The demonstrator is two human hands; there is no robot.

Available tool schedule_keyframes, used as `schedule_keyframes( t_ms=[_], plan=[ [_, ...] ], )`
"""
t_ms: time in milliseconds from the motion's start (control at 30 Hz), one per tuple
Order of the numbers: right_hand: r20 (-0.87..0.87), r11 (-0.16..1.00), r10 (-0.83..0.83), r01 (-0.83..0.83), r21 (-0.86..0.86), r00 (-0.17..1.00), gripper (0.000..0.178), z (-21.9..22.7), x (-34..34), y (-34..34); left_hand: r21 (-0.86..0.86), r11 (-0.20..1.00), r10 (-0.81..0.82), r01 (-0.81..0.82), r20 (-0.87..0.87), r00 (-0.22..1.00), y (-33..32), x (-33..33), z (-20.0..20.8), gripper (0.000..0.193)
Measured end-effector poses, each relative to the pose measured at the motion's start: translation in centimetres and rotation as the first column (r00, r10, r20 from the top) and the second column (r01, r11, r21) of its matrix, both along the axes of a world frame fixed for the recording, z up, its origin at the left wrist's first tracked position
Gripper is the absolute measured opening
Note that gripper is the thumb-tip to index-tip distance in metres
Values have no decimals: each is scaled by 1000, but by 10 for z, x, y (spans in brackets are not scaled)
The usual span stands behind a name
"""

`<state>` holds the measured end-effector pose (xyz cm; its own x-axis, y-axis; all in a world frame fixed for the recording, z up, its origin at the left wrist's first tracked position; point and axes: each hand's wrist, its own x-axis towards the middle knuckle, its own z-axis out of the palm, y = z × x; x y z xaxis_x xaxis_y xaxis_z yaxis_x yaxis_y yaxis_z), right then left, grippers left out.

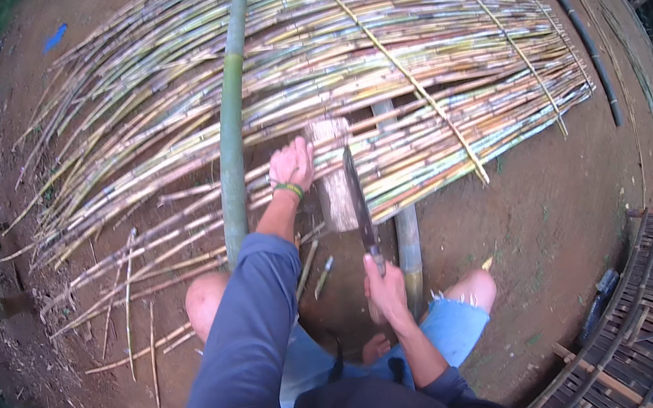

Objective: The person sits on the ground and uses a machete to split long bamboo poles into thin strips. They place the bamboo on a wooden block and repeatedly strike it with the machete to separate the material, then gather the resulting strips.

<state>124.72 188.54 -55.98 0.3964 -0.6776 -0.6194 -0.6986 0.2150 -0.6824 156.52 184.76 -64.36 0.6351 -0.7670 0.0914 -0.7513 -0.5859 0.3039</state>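
My right hand (pixel 386 286) is closed round the handle of a machete (pixel 359 199), its dark blade pointing away from me beside a pale wooden block (pixel 338 202). The block lies under several thin bamboo canes, part of a broad mat of canes (pixel 307 65) on the ground. My left hand (pixel 293 165), with a green and yellow band at the wrist, is closed on one of the canes just left of the block. Its fingertips are partly hidden, and the cane's exact hold is hard to see. A thick green bamboo pole (pixel 230 126) lies across the canes left of that hand.
Crosswise split strips (pixel 399 68) run over the mat. Another thick pole (pixel 410 251) passes beneath it near my right knee. Loose cut pieces (pixel 324 278) lie on the dirt before me. A dark pole (pixel 567 11) rests far right, and a slatted bamboo frame (pixel 644 326) stands at lower right.
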Motion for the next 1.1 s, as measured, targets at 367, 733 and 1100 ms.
schedule_keyframes(
  t_ms=[367,733,1100],
  plan=[
    [421,921,-14,176,-348,907,47,-5,18,7,19,1000,-23,24,-43,999,1,-15,7,26],
    [732,951,109,144,-273,672,45,120,68,-32,-43,999,-9,10,7,1000,2,-10,-4,27],
    [361,997,-46,67,-45,932,56,97,51,-28,-100,995,17,-15,19,1000,0,-18,-6,25]
  ],
)
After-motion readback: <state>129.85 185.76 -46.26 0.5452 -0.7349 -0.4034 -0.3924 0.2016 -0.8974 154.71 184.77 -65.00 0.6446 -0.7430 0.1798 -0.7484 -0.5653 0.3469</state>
